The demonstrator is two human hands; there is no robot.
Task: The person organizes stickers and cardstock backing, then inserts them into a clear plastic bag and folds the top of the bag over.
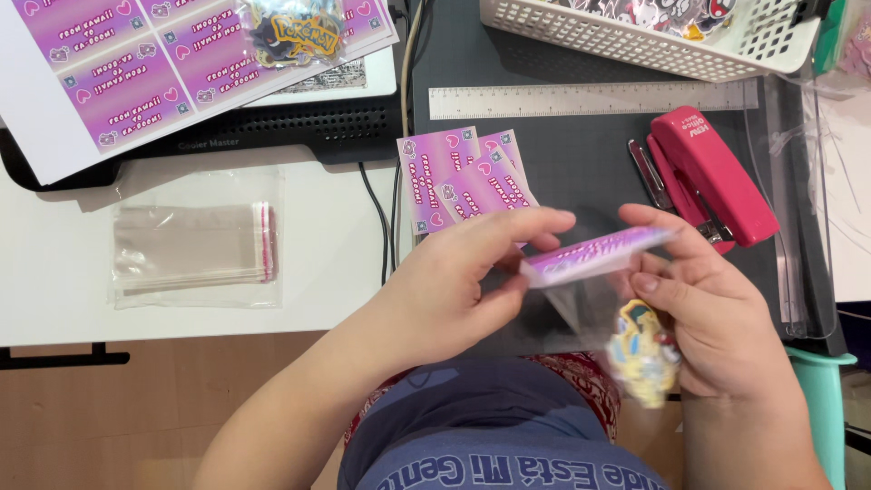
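Both my hands hold a small clear plastic bag (581, 304) with a purple-pink card topper (594, 255) folded over its top edge. My left hand (454, 281) pinches the topper's left end between thumb and fingers. My right hand (703, 304) grips its right end and supports the bag. Colourful stickers (642, 352) sit inside the bag's lower part, in front of my right palm. Directly behind the hands, loose purple cards (458, 177) lie on the dark cutting mat (581, 163).
A red stapler (712, 177) lies on the mat to the right, with a clear ruler (590, 100) behind it. A white basket (635, 32) stands at the back. A stack of clear bags (195, 245) lies on the white table at left, beyond it a printed sheet (136, 63).
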